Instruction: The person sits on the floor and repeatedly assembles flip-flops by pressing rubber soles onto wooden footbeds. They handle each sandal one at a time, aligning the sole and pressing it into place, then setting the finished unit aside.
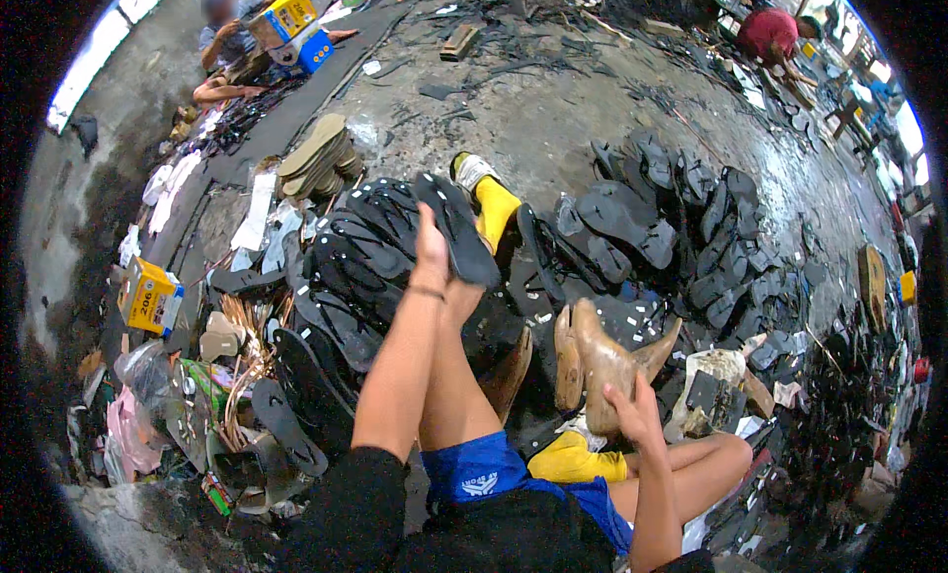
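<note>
The left hand [432, 245] has its fingers closed around a black sandal sole [456, 228], lifted above the pile; the right hand [632, 410] fingers wrap the wooden shoe form [602, 361].

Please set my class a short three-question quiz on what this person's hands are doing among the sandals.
1. True or false: the left hand holds a black sandal sole.
2. What does the right hand rest on?
A. a yellow box
B. a wooden shoe form
C. a blue bag
3. What colour is the sock on the raised foot?

Key: 1 true; 2 B; 3 yellow.
</note>
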Tool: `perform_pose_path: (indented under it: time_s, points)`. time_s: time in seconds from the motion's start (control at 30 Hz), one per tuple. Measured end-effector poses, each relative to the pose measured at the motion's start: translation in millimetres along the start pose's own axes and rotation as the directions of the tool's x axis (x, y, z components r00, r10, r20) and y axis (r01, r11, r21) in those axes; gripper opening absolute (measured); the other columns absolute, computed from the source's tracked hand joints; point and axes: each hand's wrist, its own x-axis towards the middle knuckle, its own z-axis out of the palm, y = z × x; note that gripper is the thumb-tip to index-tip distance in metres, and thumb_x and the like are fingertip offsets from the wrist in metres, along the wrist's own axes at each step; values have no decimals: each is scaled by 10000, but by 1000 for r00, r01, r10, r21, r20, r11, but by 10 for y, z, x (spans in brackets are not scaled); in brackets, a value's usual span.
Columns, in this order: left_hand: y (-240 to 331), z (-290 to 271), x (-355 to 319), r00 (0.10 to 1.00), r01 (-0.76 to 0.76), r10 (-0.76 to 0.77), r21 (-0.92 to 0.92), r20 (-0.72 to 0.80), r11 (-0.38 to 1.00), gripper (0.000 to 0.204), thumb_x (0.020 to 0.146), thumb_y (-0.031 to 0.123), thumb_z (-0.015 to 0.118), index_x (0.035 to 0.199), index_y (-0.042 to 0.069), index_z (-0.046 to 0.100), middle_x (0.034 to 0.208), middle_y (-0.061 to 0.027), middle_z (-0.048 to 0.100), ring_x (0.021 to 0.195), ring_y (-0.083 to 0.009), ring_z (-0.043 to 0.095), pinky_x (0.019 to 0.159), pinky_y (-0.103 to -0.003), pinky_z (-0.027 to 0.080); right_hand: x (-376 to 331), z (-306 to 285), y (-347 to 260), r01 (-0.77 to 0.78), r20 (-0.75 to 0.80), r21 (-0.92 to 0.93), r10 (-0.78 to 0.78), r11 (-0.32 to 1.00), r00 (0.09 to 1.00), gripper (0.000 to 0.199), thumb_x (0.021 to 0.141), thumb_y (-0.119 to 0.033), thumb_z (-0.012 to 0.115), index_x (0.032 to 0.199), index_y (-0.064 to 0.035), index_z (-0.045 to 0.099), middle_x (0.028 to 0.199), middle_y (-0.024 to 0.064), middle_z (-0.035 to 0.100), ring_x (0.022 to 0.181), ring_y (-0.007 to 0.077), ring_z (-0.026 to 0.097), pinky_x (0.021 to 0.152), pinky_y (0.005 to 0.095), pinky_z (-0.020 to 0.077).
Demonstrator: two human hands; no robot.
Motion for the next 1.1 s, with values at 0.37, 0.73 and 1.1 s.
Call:
perform_pose_path:
  time_s: [0.37,0.73,1.1]
  points:
    - [-463,68,-1144,988,-40,146,809,-57,587,281,969,259,625,904,-5,699,817,-43,674,795,-111,615,736,-256,466,1982,1359,177,396,-50,-595,-524,699,850,421,845,-154,664,1230,-11,570,1195,221,582,1074,406,581,918,458,469]
    - [-77,789,-1925,848,-411,467,866,250,285,491,834,141,734,1243,-78,570,1118,-169,686,1026,-244,665,934,-333,500,-39,993,-232,620,-56,-151,-633,770,772,494,810,-35,638,1302,-22,597,1215,189,643,1091,340,633,965,401,495]
    - [309,398,-3740,727,-274,-234,585,646,764,558,700,37,841,1208,-17,618,1170,-152,682,1091,-292,673,957,-384,518,-1457,-138,-702,558,509,221,-582,800,634,625,672,-15,773,1272,-26,597,1222,141,654,1119,327,638,972,427,505]
